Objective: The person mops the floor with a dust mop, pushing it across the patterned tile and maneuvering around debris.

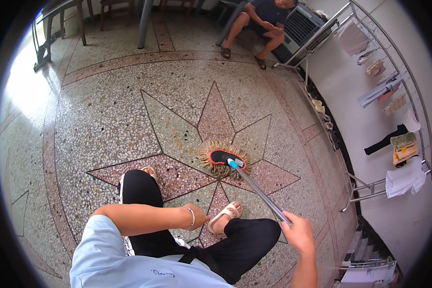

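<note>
My right hand (297, 230) is closed around the upper part of a grey metal mop handle (261, 194). The handle slants down to a mop head (223, 160) with a beige fringe, a black top and red edging, which lies on the terrazzo floor (104, 126) over a star pattern. My left hand (198, 217), with a bracelet at the wrist, hangs in front of my body above the floor; it touches no tool, and its fingers are partly hidden. My feet, in light sandals (225, 216), stand on either side of the star's lower part.
A seated person (266, 21) is at the top, beside an air cooler (304, 27). A metal clothes rack (367, 187) with hanging laundry runs along the right wall, shoes (318, 104) beneath it. Chair and table legs (144, 25) stand at the far side; steps (360, 244) are at lower right.
</note>
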`<state>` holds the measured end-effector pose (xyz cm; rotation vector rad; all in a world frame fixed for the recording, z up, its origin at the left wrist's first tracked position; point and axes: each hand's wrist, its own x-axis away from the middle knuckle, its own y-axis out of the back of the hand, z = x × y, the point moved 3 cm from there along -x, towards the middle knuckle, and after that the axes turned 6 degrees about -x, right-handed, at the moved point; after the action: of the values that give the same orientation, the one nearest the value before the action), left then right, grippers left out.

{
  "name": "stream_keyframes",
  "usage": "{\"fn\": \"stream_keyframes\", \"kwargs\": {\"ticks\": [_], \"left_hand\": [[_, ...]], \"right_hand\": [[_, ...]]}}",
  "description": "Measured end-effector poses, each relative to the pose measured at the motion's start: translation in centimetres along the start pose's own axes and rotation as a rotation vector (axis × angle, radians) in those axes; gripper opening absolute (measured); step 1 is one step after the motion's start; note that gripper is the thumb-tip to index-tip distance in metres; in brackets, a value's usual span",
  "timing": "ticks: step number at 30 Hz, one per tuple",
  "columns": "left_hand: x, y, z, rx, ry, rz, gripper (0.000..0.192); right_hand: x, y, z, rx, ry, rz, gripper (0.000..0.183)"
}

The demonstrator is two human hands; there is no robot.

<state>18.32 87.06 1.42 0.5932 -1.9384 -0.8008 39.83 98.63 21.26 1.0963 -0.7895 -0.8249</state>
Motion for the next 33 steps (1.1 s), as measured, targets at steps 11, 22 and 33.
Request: {"fn": "stream_keyframes", "kwargs": {"ticks": [11, 22, 33], "left_hand": [[-1.7, 2.5, 1.9, 0.077, 0.134, 0.061, 0.058], [-1.2, 1.8, 4.0, 0.042, 0.205, 0.015, 0.052], [1.6, 2.9, -0.8, 0.054, -0.077, -0.038, 0.053]], "right_hand": [[-16.8, -11.1, 2.7, 0.106, -0.066, 0.025, 0.048], [-10.6, -12.0, 1.4, 0.03, 0.122, 0.152, 0.056], [-4.2, -1.0, 1.3, -0.067, 0.071, 0.188, 0.046]]}}
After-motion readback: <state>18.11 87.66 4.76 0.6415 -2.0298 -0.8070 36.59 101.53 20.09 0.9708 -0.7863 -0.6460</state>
